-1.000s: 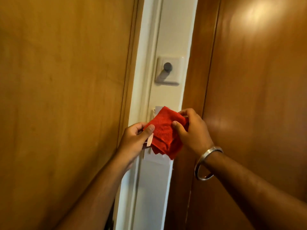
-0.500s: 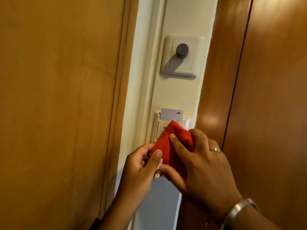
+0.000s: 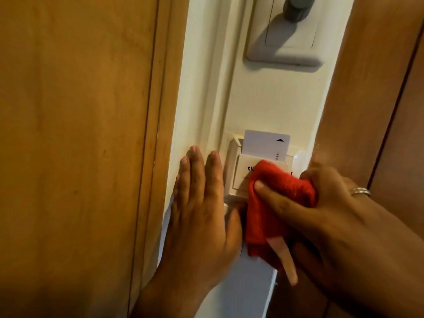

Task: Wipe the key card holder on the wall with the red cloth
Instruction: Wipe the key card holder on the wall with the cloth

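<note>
The white key card holder is mounted on a narrow cream strip of wall, with a white card standing in its top slot. My right hand grips the bunched red cloth and presses it against the holder's front right part. The cloth hides the holder's lower right side, and a pale tag hangs below the cloth. My left hand lies flat on the wall just left of the holder, fingers straight and holding nothing.
A white switch plate with a grey round knob sits on the wall above the holder. Wooden panels close in on both sides: a light one on the left, a darker one on the right.
My left hand has let go of the cloth and now lies flat on the wall. The right hand alone holds the cloth against the holder. The view has moved closer.
</note>
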Action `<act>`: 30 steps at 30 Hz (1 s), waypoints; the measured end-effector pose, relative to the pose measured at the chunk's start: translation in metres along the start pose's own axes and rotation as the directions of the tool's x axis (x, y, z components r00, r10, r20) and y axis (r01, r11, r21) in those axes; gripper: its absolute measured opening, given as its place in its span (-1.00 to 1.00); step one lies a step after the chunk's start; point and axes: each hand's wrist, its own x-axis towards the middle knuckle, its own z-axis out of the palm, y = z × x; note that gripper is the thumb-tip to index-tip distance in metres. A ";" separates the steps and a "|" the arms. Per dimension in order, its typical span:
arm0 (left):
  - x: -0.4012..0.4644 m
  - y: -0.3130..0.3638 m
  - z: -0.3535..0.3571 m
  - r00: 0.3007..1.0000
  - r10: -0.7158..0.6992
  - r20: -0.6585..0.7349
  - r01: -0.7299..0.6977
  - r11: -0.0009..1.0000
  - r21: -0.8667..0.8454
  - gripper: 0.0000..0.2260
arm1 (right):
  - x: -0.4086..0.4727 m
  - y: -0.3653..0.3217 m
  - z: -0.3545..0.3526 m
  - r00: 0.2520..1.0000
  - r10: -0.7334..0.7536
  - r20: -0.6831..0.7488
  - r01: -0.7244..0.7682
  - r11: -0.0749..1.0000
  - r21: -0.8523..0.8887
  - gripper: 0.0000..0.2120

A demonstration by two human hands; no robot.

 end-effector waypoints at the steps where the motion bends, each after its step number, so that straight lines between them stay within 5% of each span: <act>1: 0.001 -0.001 0.003 1.000 -0.003 -0.010 0.003 1.000 0.023 -0.30 | 0.001 0.003 -0.001 0.998 -0.048 0.042 0.047 0.999 0.013 -0.26; 4: 0.001 -0.002 0.010 0.999 0.000 -0.046 0.000 1.000 0.016 -0.34 | 0.011 0.011 -0.013 0.991 -0.072 0.112 0.061 0.993 0.101 -0.22; 9: 0.002 -0.001 0.022 0.996 0.011 -0.087 -0.017 0.997 -0.071 -0.28 | 0.018 0.006 -0.016 0.978 -0.172 0.122 0.184 0.978 -0.097 -0.19; 12: 0.002 -0.005 0.029 0.987 0.027 -0.157 -0.041 0.996 -0.085 -0.28 | 0.026 0.013 -0.031 0.955 -0.138 0.264 0.181 0.973 -0.144 -0.03; 15: 0.001 -0.004 0.035 0.977 0.019 -0.214 -0.047 0.991 -0.124 -0.27 | 0.032 0.008 -0.036 0.963 -0.149 0.225 0.183 0.973 -0.139 -0.18; 19: 0.001 -0.003 0.041 0.956 -0.012 -0.293 -0.027 0.991 -0.129 -0.27 | 0.027 0.009 -0.037 0.901 -0.202 0.385 0.244 0.967 -0.065 -0.29; 23: 0.004 -0.002 0.044 0.935 -0.019 -0.355 -0.022 0.994 -0.111 -0.29 | 0.032 0.017 -0.047 0.946 -0.152 0.287 0.187 0.977 -0.099 -0.30; 27: 0.003 -0.004 0.046 0.934 -0.015 -0.357 -0.021 0.995 -0.096 -0.30 | 0.023 0.014 -0.036 0.880 -0.223 0.420 0.240 0.971 0.012 -0.37; 30: 0.005 -0.002 0.046 0.923 -0.016 -0.384 -0.011 0.998 -0.067 -0.32 | 0.029 0.027 -0.044 0.948 -0.155 0.279 0.154 0.988 0.024 -0.35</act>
